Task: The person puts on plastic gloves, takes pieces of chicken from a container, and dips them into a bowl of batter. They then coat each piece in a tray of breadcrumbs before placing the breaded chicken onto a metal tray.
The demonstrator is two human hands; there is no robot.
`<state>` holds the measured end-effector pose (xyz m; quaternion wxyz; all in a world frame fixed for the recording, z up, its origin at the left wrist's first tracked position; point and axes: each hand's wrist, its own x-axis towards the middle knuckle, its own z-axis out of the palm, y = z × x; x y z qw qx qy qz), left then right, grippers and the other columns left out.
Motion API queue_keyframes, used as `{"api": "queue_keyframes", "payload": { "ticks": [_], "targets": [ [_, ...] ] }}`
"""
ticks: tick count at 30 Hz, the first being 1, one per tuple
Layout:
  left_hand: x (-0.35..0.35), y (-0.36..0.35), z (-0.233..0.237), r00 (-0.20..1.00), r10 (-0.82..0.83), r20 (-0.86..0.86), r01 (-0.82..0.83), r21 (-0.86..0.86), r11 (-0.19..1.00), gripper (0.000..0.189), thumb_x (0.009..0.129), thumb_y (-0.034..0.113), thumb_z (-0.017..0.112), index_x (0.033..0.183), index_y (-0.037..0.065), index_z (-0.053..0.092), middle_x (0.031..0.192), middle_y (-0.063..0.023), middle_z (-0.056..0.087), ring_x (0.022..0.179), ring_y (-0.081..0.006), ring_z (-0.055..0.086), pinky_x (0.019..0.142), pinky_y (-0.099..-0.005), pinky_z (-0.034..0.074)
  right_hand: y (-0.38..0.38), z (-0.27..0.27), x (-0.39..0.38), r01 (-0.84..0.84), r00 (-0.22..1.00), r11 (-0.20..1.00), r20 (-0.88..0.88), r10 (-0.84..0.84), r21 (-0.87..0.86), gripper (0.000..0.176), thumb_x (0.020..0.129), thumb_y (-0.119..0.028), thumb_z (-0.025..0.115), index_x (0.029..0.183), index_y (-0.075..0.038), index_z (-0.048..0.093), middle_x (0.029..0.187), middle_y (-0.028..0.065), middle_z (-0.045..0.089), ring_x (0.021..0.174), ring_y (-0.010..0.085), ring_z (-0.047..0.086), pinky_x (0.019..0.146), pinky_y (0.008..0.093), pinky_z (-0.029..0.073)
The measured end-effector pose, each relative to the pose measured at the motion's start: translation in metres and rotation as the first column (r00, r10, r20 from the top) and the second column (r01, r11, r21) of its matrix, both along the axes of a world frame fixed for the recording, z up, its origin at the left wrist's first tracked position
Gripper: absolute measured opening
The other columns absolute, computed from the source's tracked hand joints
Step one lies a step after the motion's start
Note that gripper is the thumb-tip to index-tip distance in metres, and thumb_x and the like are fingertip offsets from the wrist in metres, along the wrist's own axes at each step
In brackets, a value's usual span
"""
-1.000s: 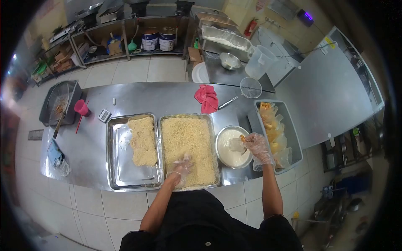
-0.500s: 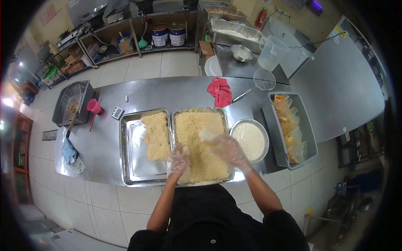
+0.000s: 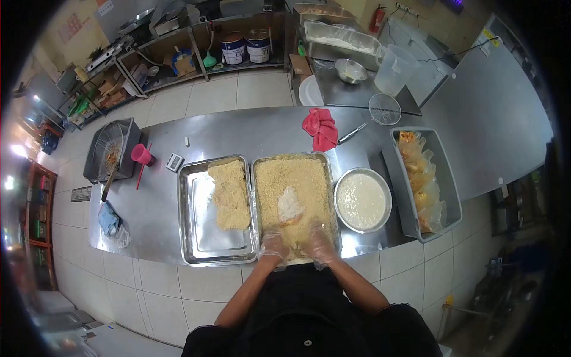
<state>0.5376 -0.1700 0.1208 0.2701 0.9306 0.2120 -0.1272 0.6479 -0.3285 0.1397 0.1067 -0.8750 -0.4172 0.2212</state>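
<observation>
A pale, batter-coated piece of food [image 3: 290, 206] lies on the bed of breadcrumbs [image 3: 303, 172] in the right-hand metal tray [image 3: 254, 178]. Both my hands, in clear plastic gloves, are down at this tray's front end, below the piece and apart from it. At the front left corner, my left hand [image 3: 273, 245] has its fingers in the crumbs. Level with it on the right, my right hand [image 3: 322, 244] also reaches into the crumbs. Fingertips of both are buried or blurred. Crumbed pieces [image 3: 229, 195] lie along the right side of the other metal tray [image 3: 202, 238].
Right of the trays stand a bowl of white batter [image 3: 364, 200] and a grey bin [image 3: 410, 217] with bagged food. A red cloth [image 3: 321, 129] and tongs [image 3: 352, 134] lie behind. At left are a pink cup [image 3: 141, 154], a timer [image 3: 174, 162] and a bin with a strainer [image 3: 113, 146].
My right hand has put the battered piece down on the crumbs and drawn back to the tray's front. My left hand has moved right, into the crumbs. The view has shifted slightly.
</observation>
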Motion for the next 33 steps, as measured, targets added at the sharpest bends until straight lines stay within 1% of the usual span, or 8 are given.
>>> {"api": "queue_keyframes", "payload": {
  "ticks": [5,7,13,16,19,24,26,33],
  "targets": [
    [0.009,-0.008,0.013,0.989,0.003,0.146,-0.018,0.105,0.994,0.047,0.086,0.032,0.06,0.12,0.0,0.062,0.113,-0.026,0.063,0.113,-0.0417,0.057,0.098,-0.0503,0.044,0.024,-0.025,0.021,0.149,0.893,0.977,-0.446,-0.066,0.153,0.055,0.081,-0.021,0.072,0.128,0.002,0.056,0.121,0.0196,0.063,0.112,0.0322,0.06,0.098,0.0393,0.048],
    [0.014,0.0,0.024,0.976,0.072,0.205,-0.088,0.07,0.994,0.045,0.087,0.03,0.059,0.12,0.0,0.062,0.114,-0.0251,0.063,0.115,-0.0407,0.056,0.1,-0.049,0.043,0.022,0.031,0.032,0.43,0.586,0.718,-0.774,0.239,0.547,0.057,0.076,-0.016,0.076,0.126,0.002,0.056,0.115,0.0188,0.065,0.107,0.0316,0.062,0.098,0.0373,0.048],
    [0.062,0.057,0.058,0.802,-0.226,0.553,-0.054,0.443,0.895,0.05,0.086,0.018,0.056,0.13,-0.006,0.056,0.127,-0.0245,0.06,0.12,-0.0365,0.056,0.103,-0.0409,0.042,0.059,0.032,0.097,-0.18,0.984,0.941,0.057,0.171,0.285,0.085,0.072,-0.022,0.08,0.142,0.006,0.041,0.138,0.0244,0.054,0.126,0.0303,0.055,0.109,0.0401,0.042],
    [0.078,0.071,0.025,0.955,-0.295,-0.042,0.212,0.792,0.572,0.054,0.087,0.021,0.055,0.133,-0.007,0.053,0.134,-0.0234,0.057,0.125,-0.0308,0.055,0.109,-0.0361,0.037,0.063,0.018,0.096,-0.282,0.869,0.959,0.416,0.267,-0.025,0.082,0.074,-0.02,0.074,0.144,0.006,0.039,0.139,0.0268,0.051,0.13,0.0324,0.052,0.112,0.0393,0.039],
    [0.074,0.071,0.028,0.9,-0.31,-0.307,0.435,0.575,0.693,0.058,0.087,0.026,0.056,0.134,-0.007,0.05,0.128,-0.0239,0.06,0.122,-0.0297,0.057,0.107,-0.0372,0.039,0.047,-0.013,0.1,-0.235,0.96,0.969,0.172,0.219,0.075,0.082,0.073,-0.022,0.076,0.143,0.004,0.042,0.137,0.0259,0.054,0.128,0.0349,0.053,0.111,0.0388,0.038],
    [0.044,0.061,0.057,0.997,0.052,0.059,-0.054,0.041,0.998,0.055,0.078,0.018,0.063,0.125,-0.008,0.054,0.125,-0.0273,0.058,0.12,-0.0352,0.056,0.102,-0.0371,0.044,0.04,0.009,0.114,-0.053,0.962,0.988,-0.259,0.09,0.146,0.081,0.07,-0.024,0.083,0.139,0.002,0.049,0.131,0.0217,0.059,0.12,0.0312,0.058,0.106,0.0358,0.042],
    [0.038,0.054,0.087,0.983,-0.05,0.176,0.04,0.063,0.997,0.055,0.079,0.017,0.064,0.126,-0.009,0.053,0.121,-0.0271,0.06,0.117,-0.0351,0.057,0.102,-0.0381,0.044,0.031,0.007,0.125,0.172,0.602,0.847,-0.734,0.313,0.503,0.069,0.073,-0.019,0.081,0.133,0.001,0.054,0.122,0.0191,0.063,0.11,0.0254,0.06,0.1,0.0326,0.046],
    [0.01,0.052,0.113,0.872,0.042,0.488,-0.064,0.029,0.998,0.065,0.08,0.014,0.063,0.138,-0.007,0.043,0.127,-0.0294,0.058,0.119,-0.0406,0.056,0.1,-0.041,0.047,0.073,0.11,0.098,-0.086,0.913,0.944,-0.353,0.203,0.319,0.026,0.087,-0.016,0.068,0.107,-0.001,0.063,0.103,0.0107,0.065,0.094,0.0231,0.059,0.088,0.039,0.049]
  ]
}}
